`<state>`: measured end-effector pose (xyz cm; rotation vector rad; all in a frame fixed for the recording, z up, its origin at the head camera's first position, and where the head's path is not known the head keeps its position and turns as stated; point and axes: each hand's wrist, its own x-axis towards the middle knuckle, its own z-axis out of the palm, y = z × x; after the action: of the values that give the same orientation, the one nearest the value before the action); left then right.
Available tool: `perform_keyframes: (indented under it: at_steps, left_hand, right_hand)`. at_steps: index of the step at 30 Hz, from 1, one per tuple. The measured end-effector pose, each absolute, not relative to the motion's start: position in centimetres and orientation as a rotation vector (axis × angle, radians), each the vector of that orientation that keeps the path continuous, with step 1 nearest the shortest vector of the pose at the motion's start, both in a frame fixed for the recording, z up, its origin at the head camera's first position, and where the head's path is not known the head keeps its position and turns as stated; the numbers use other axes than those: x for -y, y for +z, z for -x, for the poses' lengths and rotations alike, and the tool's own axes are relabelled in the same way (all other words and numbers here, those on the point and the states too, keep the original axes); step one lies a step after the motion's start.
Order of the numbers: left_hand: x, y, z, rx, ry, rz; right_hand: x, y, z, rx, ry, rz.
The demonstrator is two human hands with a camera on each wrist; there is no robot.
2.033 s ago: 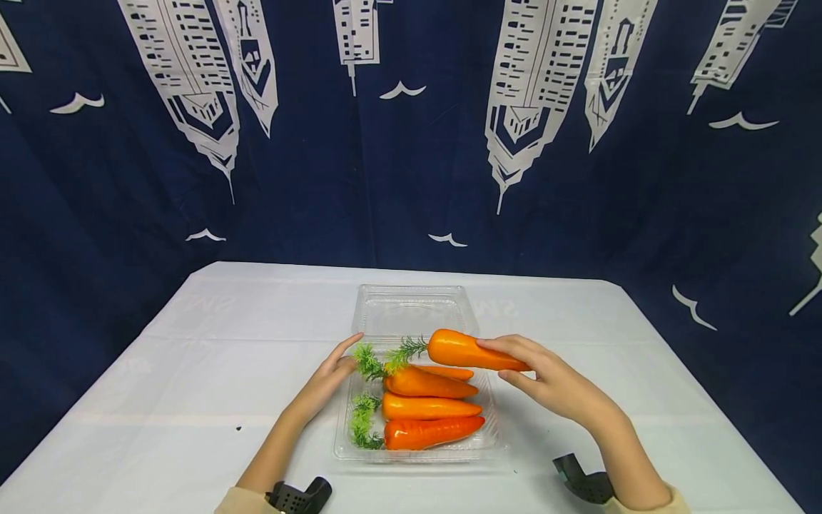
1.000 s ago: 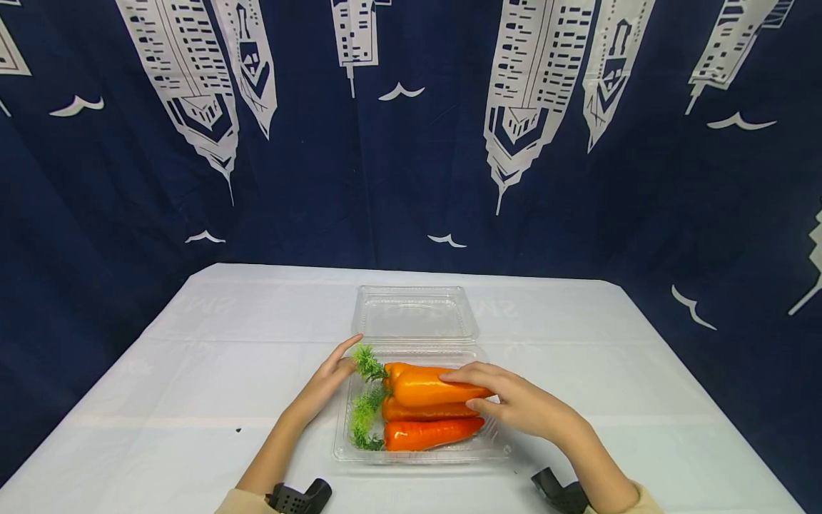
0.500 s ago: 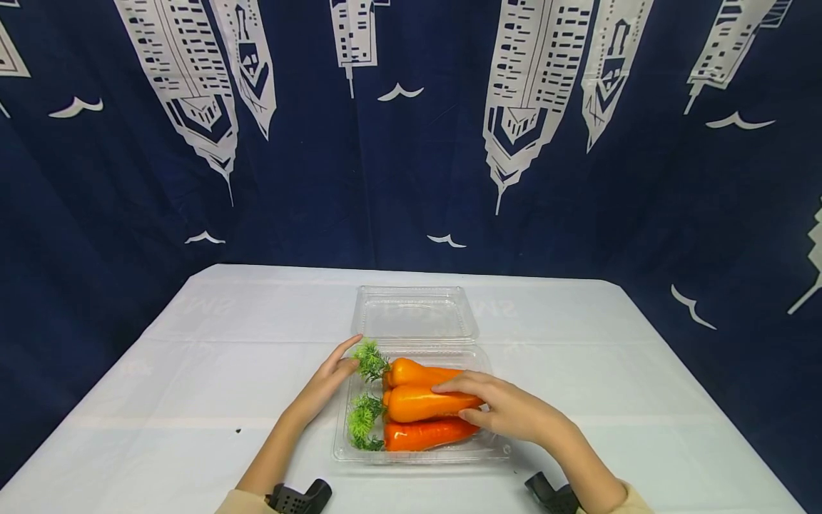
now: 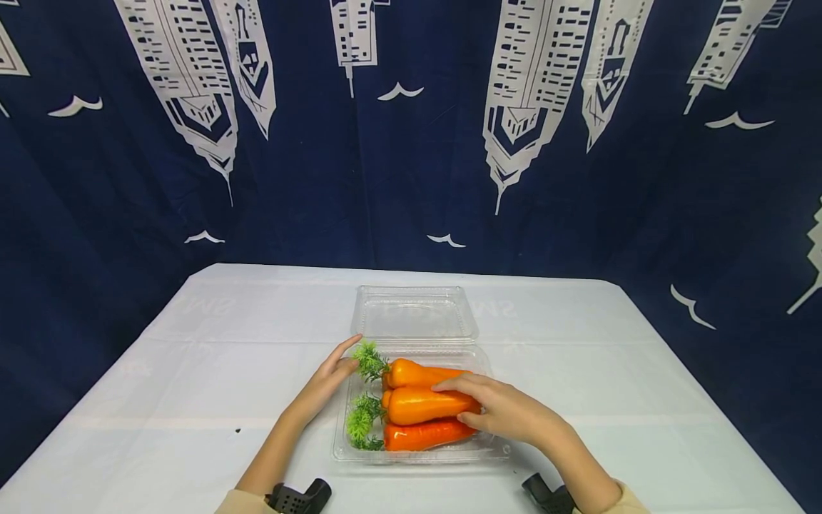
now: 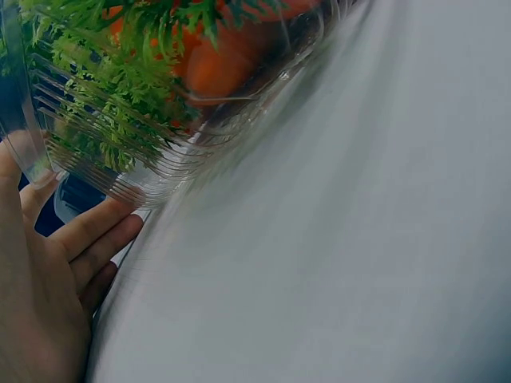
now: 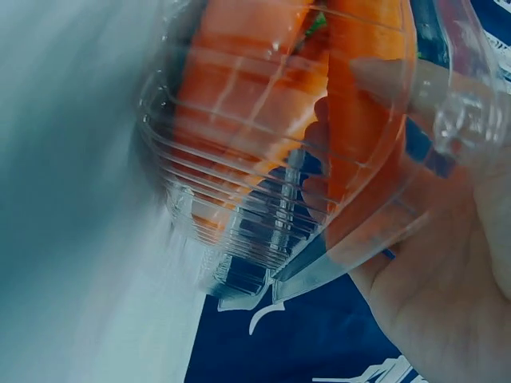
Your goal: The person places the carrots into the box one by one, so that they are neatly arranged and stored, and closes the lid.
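Observation:
Several orange carrots with frilly green tops lie in a clear plastic clamshell container (image 4: 437, 457) whose lid is folded back. My right hand (image 4: 514, 410) holds the tapered end of a bright orange carrot (image 4: 424, 404) lying on top of the others, thumb on the near side and fingers on the far side. Just behind it is another carrot (image 4: 417, 373), and a redder carrot (image 4: 420, 435) lies along the front. At the container's left side, my left hand (image 4: 324, 382) touches the ribbed wall with extended fingers (image 5: 100, 227). Lower carrots are partly hidden.
The container's transparent lid (image 4: 414, 313) lies flat behind it on the white tabletop (image 4: 225, 371). A dark blue curtain (image 4: 398, 171) with white building prints hangs beyond the far edge. A small dark speck (image 4: 237, 430) lies left of the left forearm.
My right hand has brought the carrot down and leftward from above the container's back right onto the pile, then shifted it slightly frontward. The left hand has stayed in place.

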<state>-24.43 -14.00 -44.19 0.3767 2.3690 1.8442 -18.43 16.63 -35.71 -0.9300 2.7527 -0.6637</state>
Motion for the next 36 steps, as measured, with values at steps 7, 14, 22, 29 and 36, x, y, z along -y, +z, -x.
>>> perform_keyframes:
  at_steps: [7, 14, 22, 29, 36]
  left_hand:
    - [14.0, -44.0, 24.3, -2.369, 1.844, -0.389]
    - [13.9, -44.1, 24.4, -2.366, 1.858, -0.364]
    - [13.8, -44.3, 24.4, -2.357, 1.861, -0.344]
    - [13.8, -44.4, 24.3, -2.348, 1.861, -0.344]
    - [13.8, -44.2, 24.4, -2.358, 1.859, -0.349]
  right_hand:
    - [-16.4, -36.0, 18.5, -2.76, -0.652, 0.886]
    - [-16.2, -36.6, 18.6, -2.757, -0.638, 0.881]
    - [-16.0, -37.2, 18.7, -2.773, -0.603, 0.908]
    - [-16.2, -37.0, 18.7, -2.804, -0.544, 0.93]
    - [-16.6, -36.6, 19.0, -2.833, -0.508, 0.941]
